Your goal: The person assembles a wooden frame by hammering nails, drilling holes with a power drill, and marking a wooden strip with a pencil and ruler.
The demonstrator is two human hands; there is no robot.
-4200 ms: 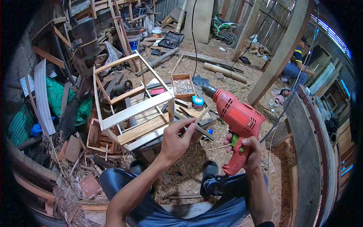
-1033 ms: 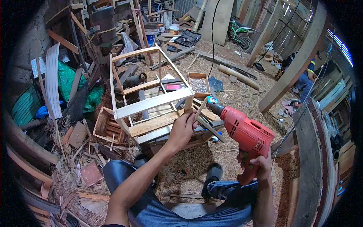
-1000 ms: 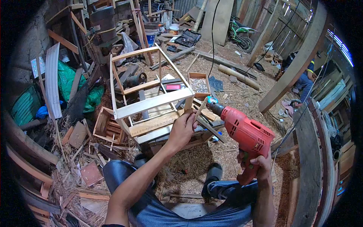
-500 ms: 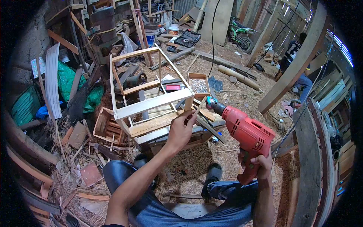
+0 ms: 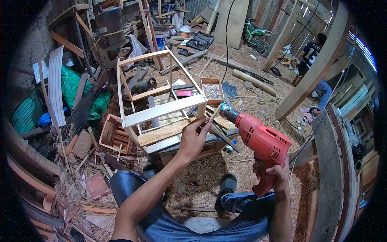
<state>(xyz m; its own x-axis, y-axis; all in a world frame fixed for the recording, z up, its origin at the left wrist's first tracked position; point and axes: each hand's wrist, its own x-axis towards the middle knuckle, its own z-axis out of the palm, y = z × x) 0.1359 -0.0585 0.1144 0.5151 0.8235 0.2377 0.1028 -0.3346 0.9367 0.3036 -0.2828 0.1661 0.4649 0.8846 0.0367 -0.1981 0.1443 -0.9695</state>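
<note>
My left hand [image 5: 192, 139] pinches a thin wooden strip [image 5: 214, 114] between thumb and fingers, holding it slanted up beside the front right post of a pale wooden frame [image 5: 161, 109]. The frame stands on a low workbench in front of my knees. My right hand [image 5: 274, 174] grips the handle of a red electric drill [image 5: 260, 141]. The drill's chuck [image 5: 229, 115] points up and left, its tip close to the upper end of the strip.
A small wooden box of screws [image 5: 212, 90] sits behind the frame. A slatted crate [image 5: 113, 137] lies on the floor at the left amid scrap wood and shavings. A thick leaning beam [image 5: 310, 68] rises at the right. Another person [image 5: 312, 54] stands beyond it.
My left hand has loosened its fingers on the strip and dropped slightly. The drill has barely moved. The person behind the beam has stood up.
</note>
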